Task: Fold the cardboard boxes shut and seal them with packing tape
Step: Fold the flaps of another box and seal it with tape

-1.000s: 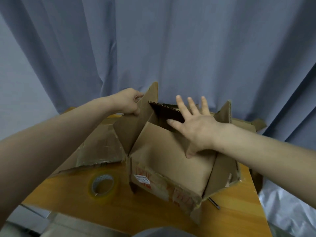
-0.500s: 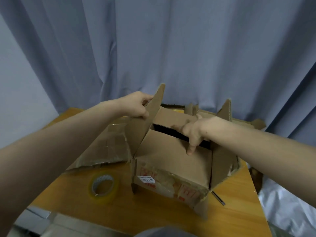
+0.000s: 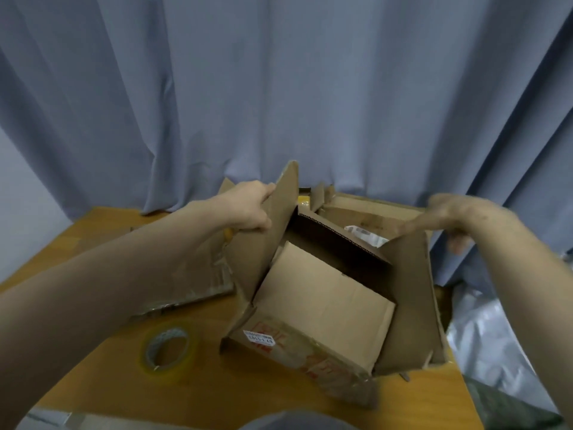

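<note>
A brown cardboard box [image 3: 322, 308] with red print and a white label stands in the middle of the wooden table [image 3: 248, 395]. Its near flap is folded down flat and its inside shows dark behind it. My left hand [image 3: 251, 209] grips the upright left flap near its top edge. My right hand [image 3: 455, 215] is blurred and holds the top of the right flap, which stands raised. A roll of clear packing tape [image 3: 167, 350] lies flat on the table left of the box.
Flattened cardboard [image 3: 192, 274] lies under my left forearm. More cardboard boxes [image 3: 366, 212] sit behind the box, against a blue-grey curtain [image 3: 279, 88]. Silver plastic wrapping [image 3: 496, 346] lies off the table's right edge. A dark pen-like item [image 3: 405, 377] pokes out under the box.
My right hand left the near flap and moved right to the right flap, lifting it. The near flap now lies flat. My left hand kept its hold on the left flap.
</note>
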{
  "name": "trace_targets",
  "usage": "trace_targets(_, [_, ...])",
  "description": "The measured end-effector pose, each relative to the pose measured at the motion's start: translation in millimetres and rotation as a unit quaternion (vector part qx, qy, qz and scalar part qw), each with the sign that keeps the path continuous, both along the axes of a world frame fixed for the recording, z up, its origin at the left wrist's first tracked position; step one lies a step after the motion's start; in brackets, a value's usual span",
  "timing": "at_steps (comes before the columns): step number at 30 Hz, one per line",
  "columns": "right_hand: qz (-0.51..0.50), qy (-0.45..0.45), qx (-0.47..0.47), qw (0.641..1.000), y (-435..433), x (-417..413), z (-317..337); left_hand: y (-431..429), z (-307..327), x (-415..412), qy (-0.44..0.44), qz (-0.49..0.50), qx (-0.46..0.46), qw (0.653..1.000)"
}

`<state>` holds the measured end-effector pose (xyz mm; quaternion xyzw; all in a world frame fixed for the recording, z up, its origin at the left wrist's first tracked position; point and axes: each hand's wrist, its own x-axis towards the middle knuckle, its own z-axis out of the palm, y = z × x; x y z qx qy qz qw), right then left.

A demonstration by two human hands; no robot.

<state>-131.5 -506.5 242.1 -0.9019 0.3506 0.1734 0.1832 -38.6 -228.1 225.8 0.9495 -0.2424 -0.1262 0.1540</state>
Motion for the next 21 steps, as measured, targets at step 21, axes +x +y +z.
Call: trace_targets(21, [0.137,-0.066,-0.019,0.988,69.2,47.8,-58.2,-5.1,-11.9,6.4,-0.094,-0.062,0.191,0.975])
